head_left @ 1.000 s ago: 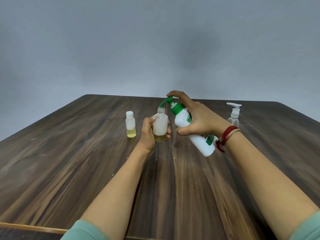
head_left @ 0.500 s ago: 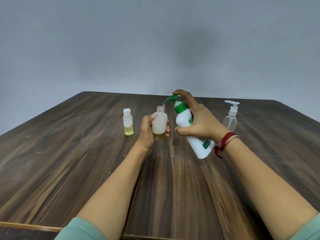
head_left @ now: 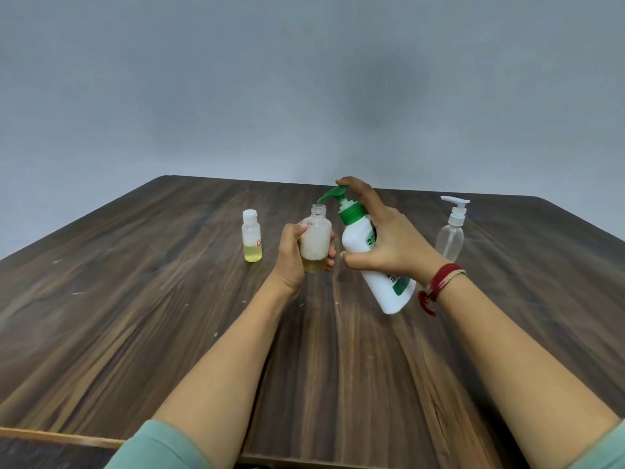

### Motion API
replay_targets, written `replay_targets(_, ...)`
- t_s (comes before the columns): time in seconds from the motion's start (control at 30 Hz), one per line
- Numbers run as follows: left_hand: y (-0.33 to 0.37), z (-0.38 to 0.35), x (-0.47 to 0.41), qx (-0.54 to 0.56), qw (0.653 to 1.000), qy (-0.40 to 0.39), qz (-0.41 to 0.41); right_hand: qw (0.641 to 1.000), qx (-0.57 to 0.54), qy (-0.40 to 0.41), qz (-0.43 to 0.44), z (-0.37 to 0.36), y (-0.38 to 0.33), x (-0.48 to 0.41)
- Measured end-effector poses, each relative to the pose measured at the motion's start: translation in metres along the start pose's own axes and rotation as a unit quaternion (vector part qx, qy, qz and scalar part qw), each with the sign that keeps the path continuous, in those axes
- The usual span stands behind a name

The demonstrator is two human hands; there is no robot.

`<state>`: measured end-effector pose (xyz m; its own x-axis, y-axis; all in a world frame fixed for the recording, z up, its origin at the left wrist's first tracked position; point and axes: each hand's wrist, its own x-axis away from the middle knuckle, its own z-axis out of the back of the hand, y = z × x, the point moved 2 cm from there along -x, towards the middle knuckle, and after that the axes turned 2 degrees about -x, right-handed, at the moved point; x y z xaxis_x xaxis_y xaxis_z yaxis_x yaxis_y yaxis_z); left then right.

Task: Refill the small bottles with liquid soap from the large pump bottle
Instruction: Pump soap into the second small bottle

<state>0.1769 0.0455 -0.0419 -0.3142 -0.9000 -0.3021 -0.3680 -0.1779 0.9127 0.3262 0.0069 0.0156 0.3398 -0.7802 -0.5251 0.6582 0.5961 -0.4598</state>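
Pump bottle [head_left: 355,239] more upright now

**Soft, even light with wide-angle stretch**

The light is diffuse and moderately bright, and casts no hard shadows. The grey wall [head_left: 169,96] darkens toward the upper corners, with a dim smudge of shadow right of centre near the top. The wooden table [head_left: 118,316] has a pale sheen at the left. The large pump bottle [head_left: 382,292] stays white without glare. Detail is slightly soft, the table edges bow and the lower corners stretch
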Motion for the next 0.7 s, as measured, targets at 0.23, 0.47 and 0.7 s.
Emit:
replay_targets(0.23,-0.0002,-0.0014,-0.0007,0.002,1.000,0.005,-0.007,1.000,-0.012,0.013,0.003,-0.0044,-0.0002,0.0012)
replay_targets(0.47,-0.0012,-0.0014,-0.0016,0.015,1.000,0.005,-0.001,1.000,-0.008,0.001,-0.005,-0.0055,-0.0009,0.0024)
replay_targets(0.7,-0.0008,0.0007,-0.0013,0.018,1.000,0.008,-0.002,1.000,-0.006,-0.006,-0.002,-0.0043,-0.0025,0.0025)
